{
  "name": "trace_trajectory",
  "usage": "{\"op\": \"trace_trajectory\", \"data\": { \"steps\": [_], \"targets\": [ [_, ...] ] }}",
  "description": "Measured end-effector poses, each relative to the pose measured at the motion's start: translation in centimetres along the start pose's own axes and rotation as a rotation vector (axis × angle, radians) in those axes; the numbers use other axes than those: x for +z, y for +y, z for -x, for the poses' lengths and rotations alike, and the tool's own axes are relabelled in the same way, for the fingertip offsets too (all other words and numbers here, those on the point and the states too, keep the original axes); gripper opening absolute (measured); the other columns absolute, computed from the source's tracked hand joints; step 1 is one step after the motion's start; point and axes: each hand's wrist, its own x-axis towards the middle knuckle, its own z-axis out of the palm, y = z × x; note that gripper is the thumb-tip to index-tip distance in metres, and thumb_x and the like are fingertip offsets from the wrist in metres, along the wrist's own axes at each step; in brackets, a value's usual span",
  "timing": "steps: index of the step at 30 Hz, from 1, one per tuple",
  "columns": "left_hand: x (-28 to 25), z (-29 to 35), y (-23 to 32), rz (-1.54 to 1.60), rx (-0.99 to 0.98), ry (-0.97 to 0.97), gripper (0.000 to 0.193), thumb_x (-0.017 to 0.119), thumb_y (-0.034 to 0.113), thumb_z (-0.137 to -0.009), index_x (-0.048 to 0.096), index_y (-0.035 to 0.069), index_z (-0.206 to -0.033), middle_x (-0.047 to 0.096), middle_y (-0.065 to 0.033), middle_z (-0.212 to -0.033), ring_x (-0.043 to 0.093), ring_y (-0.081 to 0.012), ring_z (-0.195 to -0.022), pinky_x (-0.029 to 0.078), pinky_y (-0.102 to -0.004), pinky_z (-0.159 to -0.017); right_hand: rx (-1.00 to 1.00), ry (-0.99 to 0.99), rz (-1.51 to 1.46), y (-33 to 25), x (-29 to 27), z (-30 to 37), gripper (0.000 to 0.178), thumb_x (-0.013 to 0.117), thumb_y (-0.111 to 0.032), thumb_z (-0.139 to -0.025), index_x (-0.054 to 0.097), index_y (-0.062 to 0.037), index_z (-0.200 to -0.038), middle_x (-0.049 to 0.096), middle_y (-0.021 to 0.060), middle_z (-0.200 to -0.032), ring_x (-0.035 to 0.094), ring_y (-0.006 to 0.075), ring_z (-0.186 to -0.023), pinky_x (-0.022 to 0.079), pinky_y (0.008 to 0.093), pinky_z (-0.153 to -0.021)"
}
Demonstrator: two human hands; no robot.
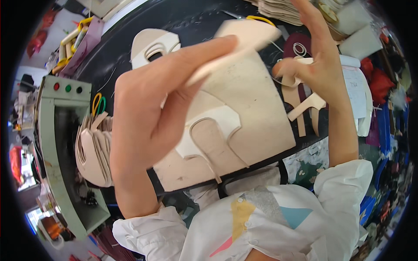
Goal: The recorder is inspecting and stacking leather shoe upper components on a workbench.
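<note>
Over the board (270,115), my left grip (154,98) pinches a piece (250,35), long axis slanting away rightward; my right grip (320,65), spread wide, hangs right of the board.

Black worktop (196,35), glossy. Directly on it: big beige board (270,108) along near edge; white-and-beige cut piece (141,43) beyond, left; stack of beige cut pieces (96,152) far left; maroon piece (292,43) and beige strips (300,117) right; beige sheet pile (281,11) far side.
</note>
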Motion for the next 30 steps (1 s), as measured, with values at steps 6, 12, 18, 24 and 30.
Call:
{"op": "trace_trajectory", "data": {
  "steps": [6, 12, 18, 24, 30],
  "targets": [
    [-2.0, 6.1, 1.5, 0.296, -0.185, 0.352, 0.026, 0.055, 0.007, -0.096, 0.06, -0.008, -0.117, 0.069, -0.0136, -0.104, 0.067, -0.0151, -0.084, 0.053, -0.024, -0.071, 0.263, -0.169, -0.637, -7.5, 3.9, -1.9, 0.018, 0.064, -0.01, -0.094, 0.064, 0.0022, -0.107, 0.068, 0.0032, -0.092, 0.061, 0.0059, -0.079, 0.049, 0.0193, -0.07],
    [4.1, 12.0, -4.4, 0.406, -0.769, 0.465, 0.059, 0.06, -0.002, -0.092, 0.038, 0.002, -0.147, 0.064, -0.001, -0.076, 0.048, -0.0009, -0.061, 0.036, -0.0162, -0.053, 0.773, -0.598, -0.494, -4.3, 11.3, 2.6, 0.023, 0.066, -0.02, -0.092, 0.066, 0.002, -0.085, 0.059, -0.0018, -0.063, 0.05, 0.0022, -0.059, 0.039, 0.0236, -0.05],
    [9.2, 16.1, -8.4, -0.149, -0.651, 0.416, 0.018, 0.072, -0.002, -0.082, 0.074, 0.002, -0.1, 0.064, -0.0063, -0.076, 0.053, -0.0076, -0.059, 0.041, -0.022, -0.052, 0.6, -0.611, -0.127, -2.2, 15.0, 6.5, 0.022, 0.072, -0.021, -0.087, 0.068, 0.0004, -0.082, 0.059, 0.007, -0.058, 0.051, 0.0101, -0.05, 0.041, 0.0255, -0.048],
    [9.5, 16.1, -9.1, -0.132, -0.704, 0.468, 0.019, 0.073, -0.002, -0.081, 0.075, 0.002, -0.099, 0.062, -0.0056, -0.073, 0.05, -0.0072, -0.057, 0.038, -0.0214, -0.051, 0.72, -0.636, -0.128, -1.8, 15.9, 5.8, 0.029, 0.072, -0.027, -0.085, 0.067, 0.0012, -0.082, 0.06, 0.0134, -0.059, 0.057, 0.0211, -0.05, 0.043, 0.0323, -0.049],
    [9.3, 15.6, -9.2, -0.14, -0.727, 0.452, 0.018, 0.073, -0.002, -0.081, 0.075, 0.002, -0.099, 0.061, -0.0051, -0.071, 0.048, -0.0069, -0.056, 0.037, -0.0213, -0.05, 0.786, -0.688, -0.117, -1.7, 16.1, 4.9, 0.033, 0.072, -0.029, -0.085, 0.066, 0.003, -0.081, 0.058, 0.0167, -0.058, 0.057, 0.0254, -0.049, 0.044, 0.0358, -0.05]
  ]
}}
